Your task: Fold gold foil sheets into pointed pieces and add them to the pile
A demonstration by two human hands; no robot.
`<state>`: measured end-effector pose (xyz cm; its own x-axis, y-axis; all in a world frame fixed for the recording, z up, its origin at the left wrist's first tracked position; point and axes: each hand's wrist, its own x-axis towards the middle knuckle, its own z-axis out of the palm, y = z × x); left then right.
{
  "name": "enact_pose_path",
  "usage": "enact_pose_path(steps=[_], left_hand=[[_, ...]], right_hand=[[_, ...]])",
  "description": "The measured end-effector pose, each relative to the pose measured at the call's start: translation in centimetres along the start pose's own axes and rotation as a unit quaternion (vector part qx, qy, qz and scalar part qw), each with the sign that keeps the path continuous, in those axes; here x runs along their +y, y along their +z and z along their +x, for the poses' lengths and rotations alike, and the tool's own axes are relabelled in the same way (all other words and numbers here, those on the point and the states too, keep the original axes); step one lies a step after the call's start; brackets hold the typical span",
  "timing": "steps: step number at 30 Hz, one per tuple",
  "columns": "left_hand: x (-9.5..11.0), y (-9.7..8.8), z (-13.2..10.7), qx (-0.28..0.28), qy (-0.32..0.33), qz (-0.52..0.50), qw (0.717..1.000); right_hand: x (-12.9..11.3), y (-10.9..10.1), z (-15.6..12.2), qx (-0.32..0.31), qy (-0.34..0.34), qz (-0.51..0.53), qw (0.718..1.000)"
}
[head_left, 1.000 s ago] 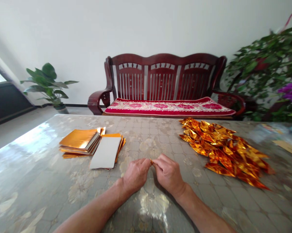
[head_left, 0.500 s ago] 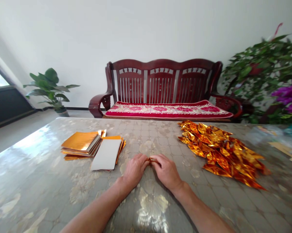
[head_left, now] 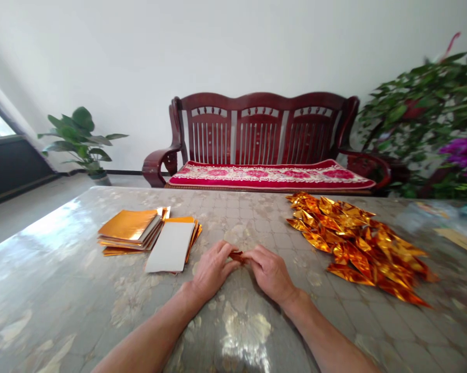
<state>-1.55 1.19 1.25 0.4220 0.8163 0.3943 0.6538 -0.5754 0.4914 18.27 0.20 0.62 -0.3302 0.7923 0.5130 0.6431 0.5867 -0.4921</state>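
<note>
Pinching one small folded piece of orange-gold foil paper (head_left: 237,256) between them, the two hands meet over the middle of the desk (head_left: 140,321). The left hand (head_left: 213,268) has its thumb and forefinger about the piece's left end, and the right hand (head_left: 271,270) grips the right end with its fingertips; whether the piece touches the desk I cannot tell. To the left lie two adjoining stacks: foil-paper sheets with a gold face on top (head_left: 126,225), and others topped by a pale grey sheet (head_left: 170,246). To the right, well apart from the hands, spreads a heap of pointed, folded foil shapes (head_left: 352,241). Beyond the desk stands a dark red slatted wooden bench (head_left: 256,140) bearing a red floral seat cover (head_left: 270,176).
</note>
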Motion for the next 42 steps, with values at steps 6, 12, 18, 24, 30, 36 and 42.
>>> enact_pose_path(steps=[6, 12, 18, 24, 30, 36, 42], left_hand=[[0.2, -0.8, -0.3, -0.041, 0.036, -0.084, 0.995], [-0.1, -0.8, -0.3, -0.054, 0.048, -0.102, 0.992], [-0.2, -0.8, -0.2, -0.055, 0.025, -0.106, 0.993], [0.3, -2.2, -0.4, -0.087, 0.053, -0.097, 0.990], [0.3, -2.5, -0.2, -0.111, 0.092, -0.036, 0.989], [0.1, -1.5, -0.3, -0.092, 0.093, 0.051, 0.990], [-0.8, -0.6, -0.4, -0.055, 0.091, 0.044, 0.993]], right_hand=[[0.4, 0.0, -0.1, 0.010, -0.001, -0.010, 1.000], [0.3, -0.2, -0.1, 0.015, -0.023, -0.015, 1.000], [0.3, -0.3, 0.0, 0.014, -0.026, -0.030, 0.999], [0.3, -0.3, -0.1, 0.013, -0.029, -0.036, 0.999], [0.3, -0.3, -0.1, 0.015, -0.038, -0.047, 0.998], [0.3, -0.3, -0.1, 0.016, -0.034, -0.046, 0.998], [0.1, -0.5, 0.1, 0.012, -0.047, -0.057, 0.997]])
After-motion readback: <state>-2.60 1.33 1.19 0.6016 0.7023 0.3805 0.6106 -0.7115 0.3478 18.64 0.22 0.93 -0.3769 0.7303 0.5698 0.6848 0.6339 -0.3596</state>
